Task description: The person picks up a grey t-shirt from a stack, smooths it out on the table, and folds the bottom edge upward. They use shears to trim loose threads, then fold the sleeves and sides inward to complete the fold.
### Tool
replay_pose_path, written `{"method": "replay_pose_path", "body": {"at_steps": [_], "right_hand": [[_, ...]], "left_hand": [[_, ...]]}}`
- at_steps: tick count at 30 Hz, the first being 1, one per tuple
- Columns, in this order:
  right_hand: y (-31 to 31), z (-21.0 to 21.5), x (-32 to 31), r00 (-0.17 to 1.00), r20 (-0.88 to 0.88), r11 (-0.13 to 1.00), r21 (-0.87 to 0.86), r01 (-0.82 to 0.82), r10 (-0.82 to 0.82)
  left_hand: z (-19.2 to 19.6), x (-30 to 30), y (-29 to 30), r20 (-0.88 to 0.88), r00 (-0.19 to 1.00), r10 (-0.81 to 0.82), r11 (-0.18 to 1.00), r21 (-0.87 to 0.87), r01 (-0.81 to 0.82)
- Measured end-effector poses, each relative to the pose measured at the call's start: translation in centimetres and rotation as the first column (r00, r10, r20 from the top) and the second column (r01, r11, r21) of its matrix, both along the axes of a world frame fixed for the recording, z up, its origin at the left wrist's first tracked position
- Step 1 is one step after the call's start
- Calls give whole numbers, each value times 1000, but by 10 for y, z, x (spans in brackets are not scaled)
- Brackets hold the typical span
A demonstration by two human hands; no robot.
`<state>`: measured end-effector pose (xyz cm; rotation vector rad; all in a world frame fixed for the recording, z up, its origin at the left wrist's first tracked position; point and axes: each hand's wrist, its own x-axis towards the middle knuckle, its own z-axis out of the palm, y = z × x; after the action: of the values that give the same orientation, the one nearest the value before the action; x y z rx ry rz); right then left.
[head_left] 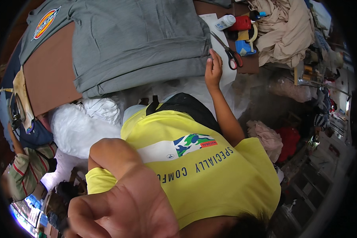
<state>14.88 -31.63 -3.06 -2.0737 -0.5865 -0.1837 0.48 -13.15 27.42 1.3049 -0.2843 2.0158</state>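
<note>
A grey garment (pixel 135 43) lies spread on the brown table, its near end folded in layers along the table's edge. Beside its right corner rests my right hand (pixel 214 69), fingers stretched out and nothing held, on or just over a strip of white paper (pixel 228 77). Scissors with black and red handles (pixel 231 55) lie just beyond that hand. Very close to the camera is my left hand (pixel 133 206), raised with its bare palm showing. One digit bends at its left side; the other fingers run out of view at the bottom, so any grip there is hidden.
On the table's right stand a white bottle (pixel 225 22), a red container (pixel 242 23) and a tape roll (pixel 253 32). Beige cloth (pixel 283 31) is heaped beyond them. White bundled material (pixel 85 123) sits below the table edge. Another person's striped sleeve (pixel 25 170) shows at left.
</note>
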Motion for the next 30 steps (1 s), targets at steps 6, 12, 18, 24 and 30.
{"method": "replay_pose_path", "body": {"at_steps": [6,12,18,24,30], "right_hand": [[17,10,7,976,218,940,-333,79,-5],[39,32,15,950,294,829,-553,81,103],[83,35,11,881,263,822,-530,-208,393],[84,31,5,869,195,793,-533,-296,455],[87,42,0,837,215,781,-527,-334,503]], "left_hand": [[2,5,-8,37,998,-47,999,14,47],[6,3,-12,66,994,-83,996,38,80],[9,-3,-16,100,990,-102,994,51,98],[16,-14,-14,116,988,-98,993,73,90],[20,-22,-9,107,989,-98,992,86,88]]}}
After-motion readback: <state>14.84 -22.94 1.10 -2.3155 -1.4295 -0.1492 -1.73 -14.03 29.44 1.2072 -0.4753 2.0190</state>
